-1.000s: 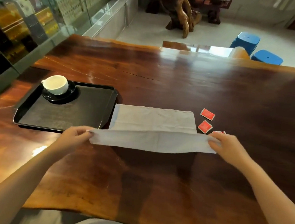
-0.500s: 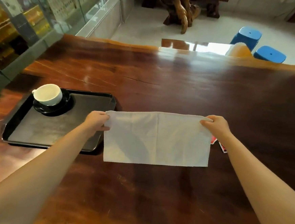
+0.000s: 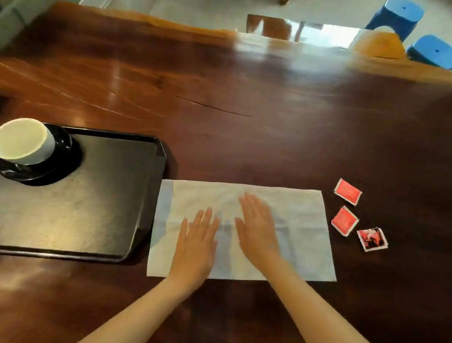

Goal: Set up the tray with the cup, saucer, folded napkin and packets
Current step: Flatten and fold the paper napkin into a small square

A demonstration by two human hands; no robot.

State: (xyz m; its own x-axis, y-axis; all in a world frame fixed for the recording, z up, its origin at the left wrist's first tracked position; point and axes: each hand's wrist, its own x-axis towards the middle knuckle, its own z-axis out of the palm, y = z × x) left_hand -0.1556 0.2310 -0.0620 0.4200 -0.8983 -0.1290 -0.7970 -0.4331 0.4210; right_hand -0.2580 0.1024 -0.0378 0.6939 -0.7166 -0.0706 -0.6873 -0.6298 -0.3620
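Cup [image 3: 21,140] and saucer [image 3: 58,163] are sitting on the tray [image 3: 94,215]; both hands' grips, left hand [image 3: 196,243] and right hand [image 3: 257,229], are lying flat and open, pressing the half-folded napkin [image 3: 296,220]; packets [image 3: 345,220] are waiting on the worktop [image 3: 278,107].

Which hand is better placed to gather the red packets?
Likely right. The right hand rests flat on the white folded napkin, nearer the three red square packets; the left hand lies toward the black rectangular tray.
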